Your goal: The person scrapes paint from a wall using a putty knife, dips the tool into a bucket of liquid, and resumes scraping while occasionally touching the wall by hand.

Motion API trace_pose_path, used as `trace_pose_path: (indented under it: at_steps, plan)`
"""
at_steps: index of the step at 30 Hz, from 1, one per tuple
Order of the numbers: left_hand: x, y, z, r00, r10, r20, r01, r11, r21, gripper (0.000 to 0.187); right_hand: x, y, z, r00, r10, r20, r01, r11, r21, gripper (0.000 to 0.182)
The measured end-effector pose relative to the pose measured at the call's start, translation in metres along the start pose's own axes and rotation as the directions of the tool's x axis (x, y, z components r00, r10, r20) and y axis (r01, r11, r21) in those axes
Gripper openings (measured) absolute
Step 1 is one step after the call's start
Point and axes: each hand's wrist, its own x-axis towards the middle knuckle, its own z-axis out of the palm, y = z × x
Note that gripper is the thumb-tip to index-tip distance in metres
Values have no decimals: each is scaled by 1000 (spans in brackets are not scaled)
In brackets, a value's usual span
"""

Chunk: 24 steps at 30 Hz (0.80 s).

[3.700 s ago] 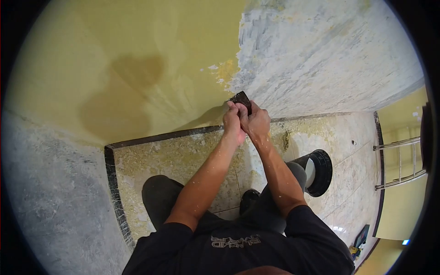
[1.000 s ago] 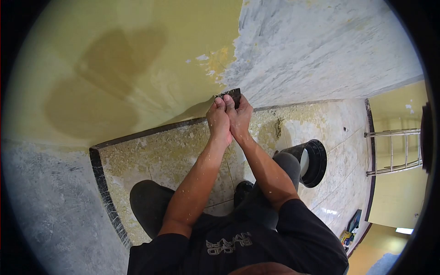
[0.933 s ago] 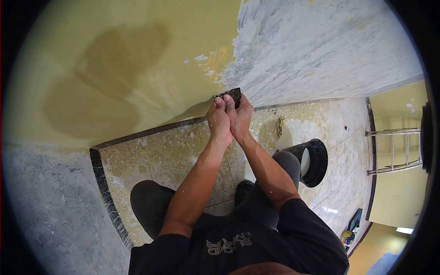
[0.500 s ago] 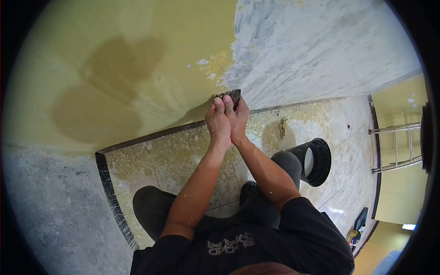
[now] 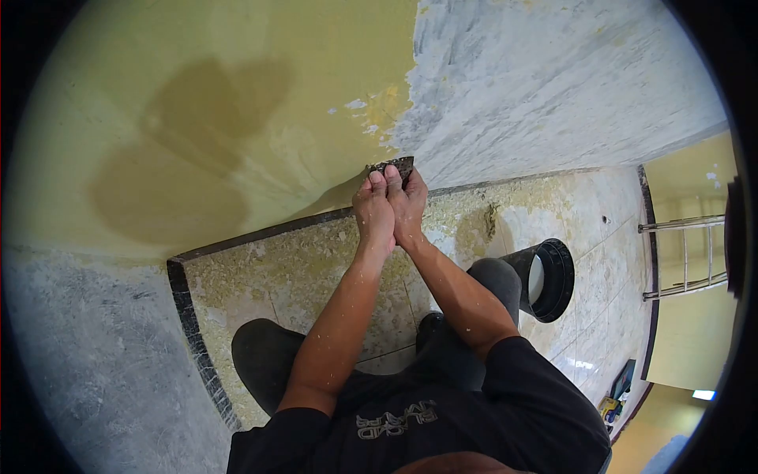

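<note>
Low on the wall, my two hands are pressed together around a dark, flat scraper [image 5: 406, 165] whose blade is speckled with pale paint bits. Both thumbs or fingertips lie side by side over its face, and the handle is hidden in the grip. My left hand [image 5: 373, 213] is closed on its left part, and my right hand [image 5: 408, 212] is closed on the right. The blade's edge rests at the yellow painted wall [image 5: 316, 103], just below a ragged border where the paint gives way to bare grey-white plaster [image 5: 513, 79]. Pale flecks dot both forearms.
Paint flakes [image 5: 308, 253] litter the tiled floor along the dark skirting [image 5: 268, 233]. A black bucket [image 5: 562, 280] with something pale inside stands by my right knee. A ladder [image 5: 685, 225] leans at the far right, with small items [image 5: 610, 408] below it. Grey wall [image 5: 95, 355] borders the left.
The whole view has shifted slightly. My hands and the scraper have barely moved against the wall, and the grip looks the same.
</note>
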Motion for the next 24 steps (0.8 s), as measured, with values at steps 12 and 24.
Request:
trace_pose_path:
  at_steps: [12,24]
  plan:
    - [16,-30,-11,998,7,-59,-2,996,85,39,-3,30,-17,996,86,1,-86,994,-74,22]
    - [4,-11,-11,983,173,-53,-148,936,320,33,-14,31,-8,985,161,60,-167,979,117,28]
